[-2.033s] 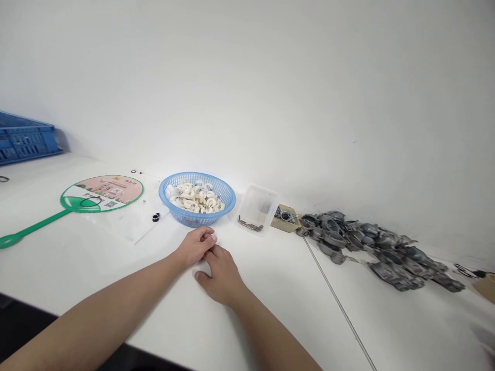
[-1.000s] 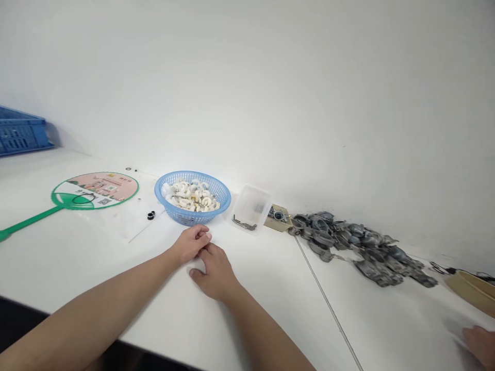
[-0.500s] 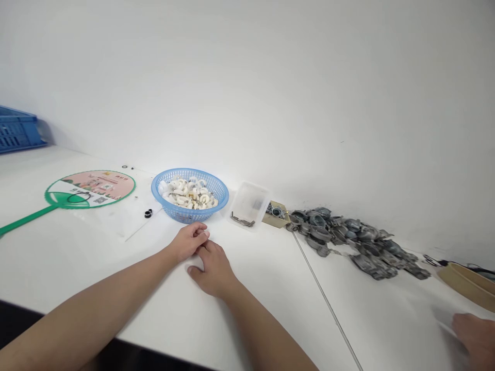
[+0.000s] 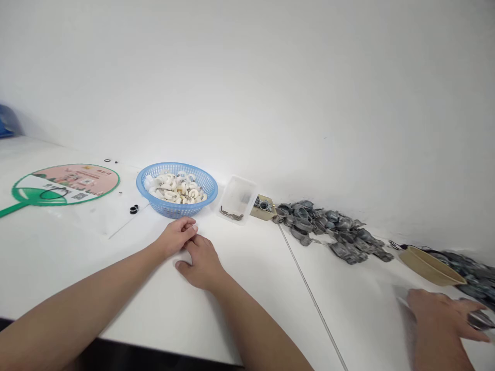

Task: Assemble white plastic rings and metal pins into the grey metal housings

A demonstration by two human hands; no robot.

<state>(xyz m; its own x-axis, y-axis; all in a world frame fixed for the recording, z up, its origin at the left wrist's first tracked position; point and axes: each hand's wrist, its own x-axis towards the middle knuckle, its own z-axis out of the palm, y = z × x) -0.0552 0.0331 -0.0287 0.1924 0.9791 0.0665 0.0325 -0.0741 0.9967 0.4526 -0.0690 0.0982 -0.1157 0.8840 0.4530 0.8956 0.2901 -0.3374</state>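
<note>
My left hand (image 4: 176,236) rests on the white table (image 4: 270,319) with its fingers curled. My right hand (image 4: 201,263) lies just below it, its fingertips touching the left hand's fingers and its thumb spread. Neither hand visibly holds anything. Nearest to them stands a blue plastic mesh basket (image 4: 172,210), almost touching my left fingertips and filled with white ring-shaped parts (image 4: 178,189). A small black ring (image 4: 134,209) lies on the table to the left of the basket.
Right of the basket are a clear plastic box (image 4: 236,198) and a heap of grey metal castings (image 4: 320,224). A tan bowl (image 4: 431,265) follows. Another person's hand (image 4: 436,314) is at lower right. A thin metal rod (image 4: 309,293) lies on the table, and a green-rimmed fan (image 4: 65,183) lies left.
The whole scene has shifted left in view, and the blue crate has nearly left the frame. Another person's hand has come in at lower right. My hands have stayed in the same pose.
</note>
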